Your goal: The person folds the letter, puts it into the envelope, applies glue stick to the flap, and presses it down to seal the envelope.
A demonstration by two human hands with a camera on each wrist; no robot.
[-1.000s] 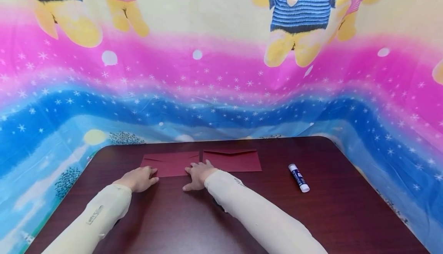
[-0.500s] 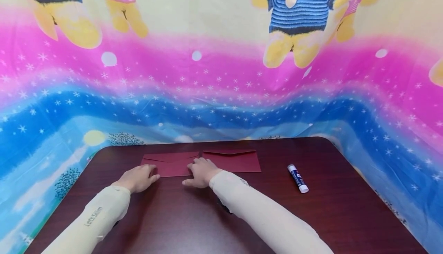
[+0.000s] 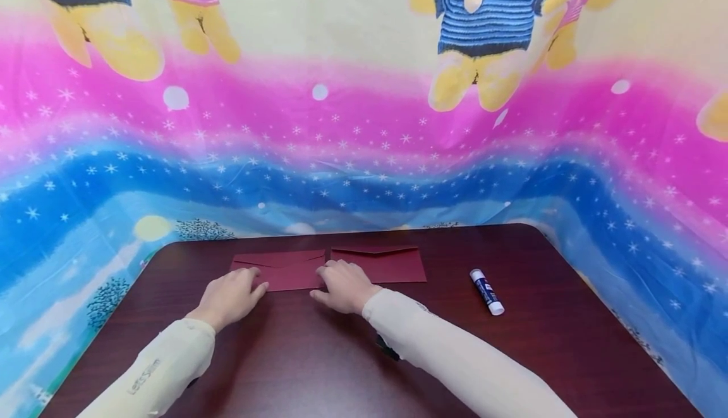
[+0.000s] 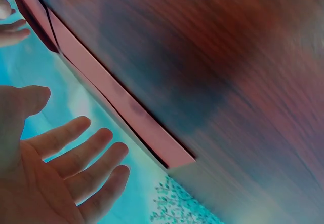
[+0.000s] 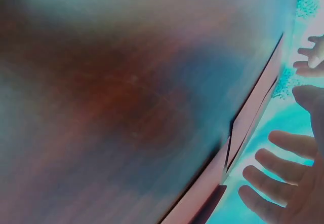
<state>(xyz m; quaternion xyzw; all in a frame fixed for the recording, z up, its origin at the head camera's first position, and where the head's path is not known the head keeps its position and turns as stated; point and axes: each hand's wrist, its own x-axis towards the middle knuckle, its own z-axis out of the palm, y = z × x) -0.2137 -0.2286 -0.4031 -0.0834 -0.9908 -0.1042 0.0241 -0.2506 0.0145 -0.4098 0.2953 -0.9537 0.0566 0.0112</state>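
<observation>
Two dark red envelopes lie side by side on the table. The left envelope (image 3: 290,277) has its flap down. Along the top of the right envelope (image 3: 395,267) the flap stands slightly raised. My left hand (image 3: 230,295) hovers over the left envelope's near left corner, fingers relaxed and holding nothing. At its right end is my right hand (image 3: 345,285), overlapping the gap between the envelopes, fingers loosely bent. In the left wrist view the left fingers (image 4: 96,158) are spread. The right wrist view shows the right fingers (image 5: 276,168) apart, with nothing between them.
A glue stick (image 3: 486,291) with a white cap lies on the right side of the dark wooden table (image 3: 307,367). Behind the table hangs a printed cloth (image 3: 364,127) with bears and snowflakes, which also runs along both sides.
My right hand has shifted right along the left envelope toward the gap. The left hand has moved slightly right. The envelopes and glue stick stay where they lie; the view has turned slightly.
</observation>
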